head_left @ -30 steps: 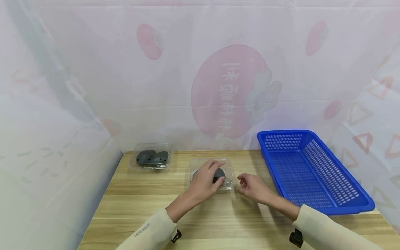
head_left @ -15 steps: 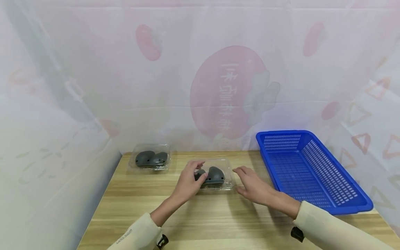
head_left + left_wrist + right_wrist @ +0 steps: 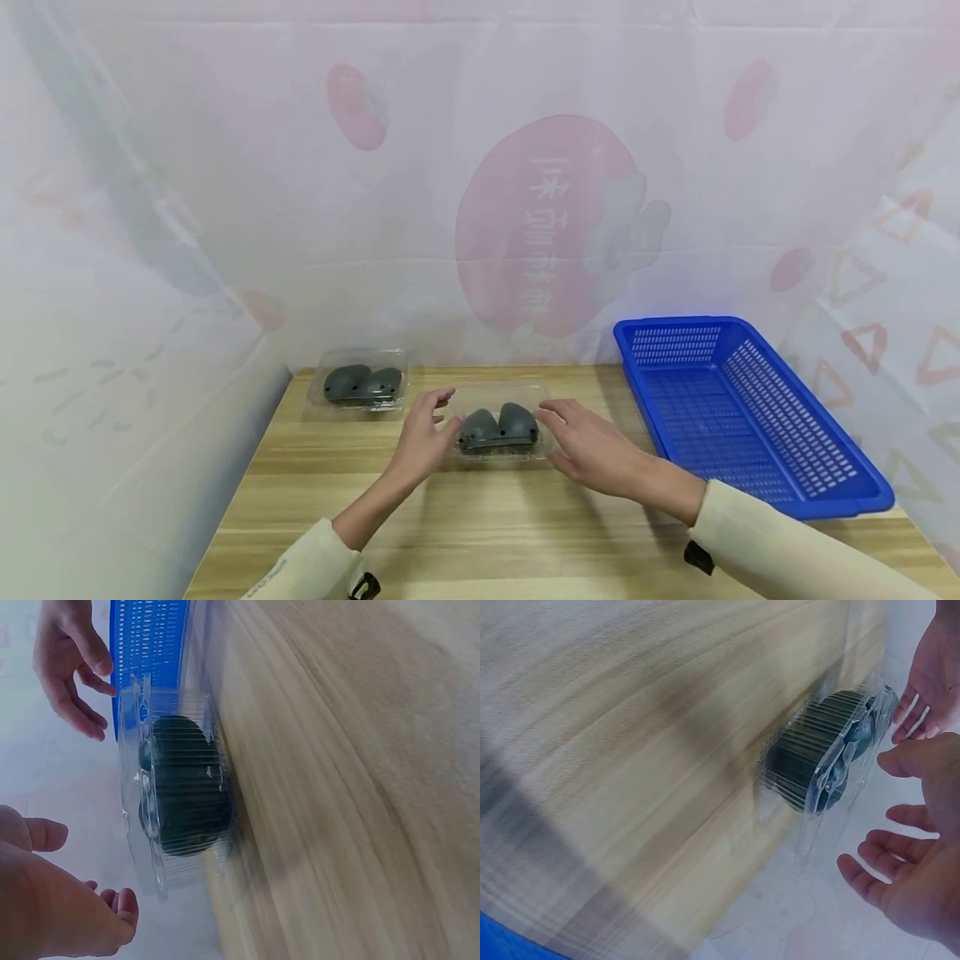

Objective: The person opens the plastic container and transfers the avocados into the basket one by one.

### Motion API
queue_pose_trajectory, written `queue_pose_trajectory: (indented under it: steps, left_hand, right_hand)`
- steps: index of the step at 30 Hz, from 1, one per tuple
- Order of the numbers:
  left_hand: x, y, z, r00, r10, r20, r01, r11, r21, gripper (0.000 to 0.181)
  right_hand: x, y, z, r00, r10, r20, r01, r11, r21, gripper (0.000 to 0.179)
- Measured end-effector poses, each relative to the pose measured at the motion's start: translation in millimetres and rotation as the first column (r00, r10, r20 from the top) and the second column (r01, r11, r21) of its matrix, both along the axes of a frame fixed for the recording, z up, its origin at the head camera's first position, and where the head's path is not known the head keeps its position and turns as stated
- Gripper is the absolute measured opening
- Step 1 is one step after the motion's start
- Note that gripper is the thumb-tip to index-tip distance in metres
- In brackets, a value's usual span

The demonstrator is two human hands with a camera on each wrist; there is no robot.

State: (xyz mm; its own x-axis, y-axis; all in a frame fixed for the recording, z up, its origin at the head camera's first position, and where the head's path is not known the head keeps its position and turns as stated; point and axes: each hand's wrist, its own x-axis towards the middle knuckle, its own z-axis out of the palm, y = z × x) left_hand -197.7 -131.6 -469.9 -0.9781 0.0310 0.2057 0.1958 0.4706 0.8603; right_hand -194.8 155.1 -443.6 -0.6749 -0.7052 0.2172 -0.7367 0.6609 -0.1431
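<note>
A clear plastic clamshell box point(image 3: 480, 388) lies in the middle of the wooden table. Inside it, a pair of dark grey-green rounded pieces point(image 3: 517, 422) with small dark holes shows through the plastic; their kind is unclear. To the box's left is my left hand point(image 3: 422, 438), thumb and fingers spread loosely. My right hand point(image 3: 596, 450) is at its right side, fingers loosely bent. Whether either hand touches the box, I cannot tell in the head view. Both wrist views show gaps between the nearer hand point(image 3: 52, 900) and the ribbed box wall point(image 3: 829, 761).
Another clear box point(image 3: 360, 357) with similar dark pieces point(image 3: 347, 383) stands at the back left of the table. A blue plastic basket point(image 3: 813, 400) with slotted walls is at the right. A pale printed sheet point(image 3: 405, 208) hangs behind the table.
My left hand has moved left from above the box to its left side, uncovering the dark pieces. My right hand has shifted left towards the box and its fingers have opened out.
</note>
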Motion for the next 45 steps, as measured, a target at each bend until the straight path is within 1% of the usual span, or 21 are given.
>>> queue_pose_trajectory:
  steps: [4,7,9,12,15,18,22,26,29,34,37,40,41,45]
  left_hand:
    - [3.7,-6.6,-2.1,0.995,0.025,0.095,-0.031,0.998,0.062,0.045]
    - [5.8,-10.5,-4.6,0.983,0.041,0.178,-0.062,0.991,0.115,0.042]
    - [7.1,-12.9,-5.9,0.973,0.040,0.228,-0.076,0.986,0.150,0.042]
    - [9.9,-16.3,-7.5,0.951,0.012,0.309,-0.079,0.975,0.205,0.046]
    - [12.7,-18.5,-9.3,0.920,-0.035,0.390,-0.082,0.956,0.280,0.048]
    - [15.1,-19.1,-12.9,0.891,-0.055,0.450,-0.111,0.935,0.336,0.047]
    - [18.7,-19.0,-18.6,0.872,-0.065,0.486,-0.146,0.912,0.384,0.043]
    - [21.9,-18.6,-22.7,0.866,-0.088,0.492,-0.149,0.894,0.422,0.038]
    - [22.7,-18.6,-26.0,0.864,-0.118,0.489,-0.134,0.883,0.449,0.037]
    - [23.4,-20.8,-30.8,0.853,-0.164,0.496,-0.105,0.877,0.469,0.033]
    - [24.5,-22.5,-32.7,0.837,-0.181,0.516,-0.102,0.876,0.472,0.027]
    - [26.0,-24.0,-33.3,0.821,-0.198,0.535,-0.100,0.873,0.477,0.025]
    - [26.4,-24.5,-33.5,0.818,-0.206,0.536,-0.095,0.872,0.480,0.025]
    - [27.3,-25.6,-33.6,0.815,-0.235,0.530,-0.069,0.868,0.492,0.028]
  right_hand:
    - [-1.7,-7,0.9,0.998,0.054,-0.031,-0.054,0.998,0.021,0.057]
    - [-3.0,-12,0.4,0.995,0.090,-0.045,-0.089,0.996,0.032,0.054]
    - [-3.6,-15,0.1,0.993,0.108,-0.051,-0.106,0.994,0.035,0.052]
    - [-4.4,-20,1.1,0.992,0.117,-0.049,-0.114,0.992,0.054,0.052]
    - [-5.2,-25,2.0,0.992,0.123,-0.040,-0.120,0.990,0.074,0.051]
    - [-7.0,-33,-0.2,0.990,0.134,-0.040,-0.130,0.988,0.083,0.050]
    - [-8.2,-42,-3.3,0.987,0.152,-0.058,-0.147,0.986,0.073,0.048]
    - [-8.4,-49,-6.1,0.982,0.170,-0.080,-0.165,0.985,0.058,0.047]
    - [-9.8,-54,-9.3,0.980,0.180,-0.082,-0.176,0.983,0.053,0.046]
    - [-13.1,-65,-14.7,0.975,0.197,-0.100,-0.194,0.980,0.043,0.045]
    - [-13.7,-71,-18.3,0.972,0.202,-0.122,-0.197,0.979,0.053,0.043]
    - [-13.5,-76,-21.3,0.972,0.201,-0.121,-0.196,0.979,0.056,0.040]
    - [-13.5,-78,-22.3,0.973,0.200,-0.116,-0.195,0.979,0.054,0.040]
    - [-13.8,-83,-25.4,0.973,0.200,-0.112,-0.198,0.980,0.033,0.038]
